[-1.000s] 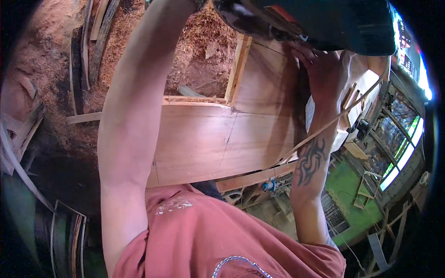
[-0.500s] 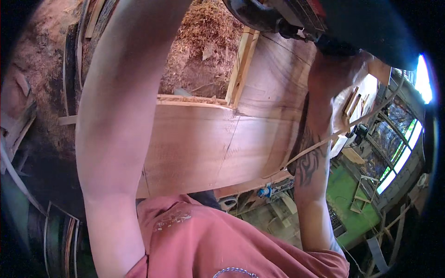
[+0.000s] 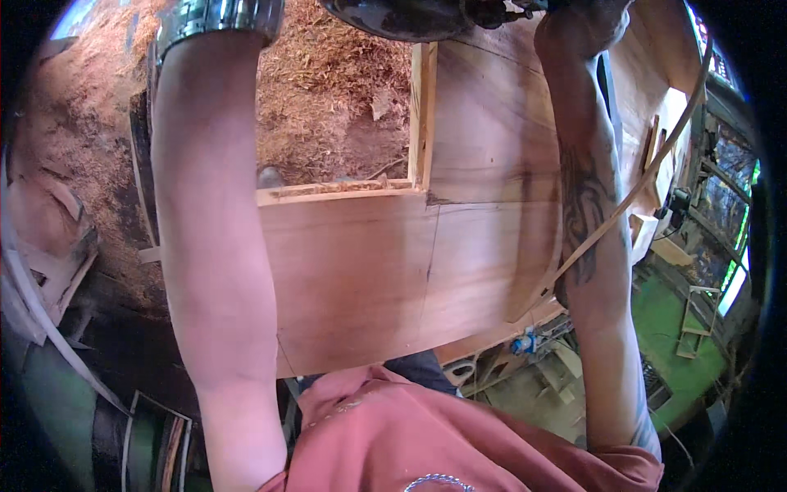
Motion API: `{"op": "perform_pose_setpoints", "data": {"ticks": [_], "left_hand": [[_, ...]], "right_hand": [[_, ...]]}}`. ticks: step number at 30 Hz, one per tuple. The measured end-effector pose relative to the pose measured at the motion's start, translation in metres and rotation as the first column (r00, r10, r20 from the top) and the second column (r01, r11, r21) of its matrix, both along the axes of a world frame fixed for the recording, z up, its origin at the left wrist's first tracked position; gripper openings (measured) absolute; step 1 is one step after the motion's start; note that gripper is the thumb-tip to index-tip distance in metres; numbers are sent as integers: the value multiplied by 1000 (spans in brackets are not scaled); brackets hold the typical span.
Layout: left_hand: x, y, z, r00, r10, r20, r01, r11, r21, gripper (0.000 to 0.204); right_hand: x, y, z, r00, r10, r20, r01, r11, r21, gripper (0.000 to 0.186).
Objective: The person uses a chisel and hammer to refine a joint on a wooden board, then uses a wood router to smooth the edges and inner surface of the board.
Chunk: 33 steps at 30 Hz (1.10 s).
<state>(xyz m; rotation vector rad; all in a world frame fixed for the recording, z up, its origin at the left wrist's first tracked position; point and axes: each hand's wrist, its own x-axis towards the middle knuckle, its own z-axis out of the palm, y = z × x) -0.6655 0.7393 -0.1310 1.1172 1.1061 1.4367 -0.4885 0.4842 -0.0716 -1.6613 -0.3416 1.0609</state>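
Note:
A broad wooden panel (image 3: 352, 287) with a framed rectangular opening lies in front of me. Over its far side, at the top edge of the picture, is a dark power tool (image 3: 402, 20) with a rounded body, mostly cut off, so its exact kind does not show. My right hand (image 3: 586, 25) is closed at the tool's right end, its fingers partly cut off by the picture's edge. My left arm reaches forward along the opening's left side, with a shiny metal wristband (image 3: 220, 23) at the wrist. The left hand itself lies beyond the top edge.
Reddish shavings (image 3: 336, 98) show through the opening and along the left. A thin tan strip or cord (image 3: 635, 193) crosses over my right forearm. Wood offcuts (image 3: 57, 246) lie at far left. Below right are a blue object (image 3: 523, 342) and a small wooden frame (image 3: 698, 321).
The tool and both arms have moved up and away, so less of the tool shows. The panel has shifted slightly down in the picture, and the left wristband has come into sight.

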Motion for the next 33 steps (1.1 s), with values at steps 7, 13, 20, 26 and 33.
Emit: {"op": "perform_pose_setpoints", "data": {"ticks": [7, 13, 20, 26, 33], "left_hand": [[-1, 17, -23, 979, -121, 162, 87, 976, 200, 52], [-45, 0, -37, 993, 52, 106, -52, 999, 1, 49], [7, -31, -15, 976, 145, 161, -125, 983, -132, 51], [-7, -64, -17, 978, 201, 54, -200, 980, -22, 54], [4, -76, -17, 961, 269, -60, -268, 963, 17, 58]], "right_hand": [[-4, 11, 7, 999, 38, 38, -40, 998, 41, 52], [-10, 57, -33, 984, 178, 21, -179, 976, 125, 50], [16, 62, -12, 975, 132, 177, -156, 979, 130, 48], [9, 25, -27, 988, 103, 115, -114, 989, 91, 47], [14, 6, -17, 984, 77, 163, -91, 993, 79, 45]]}}
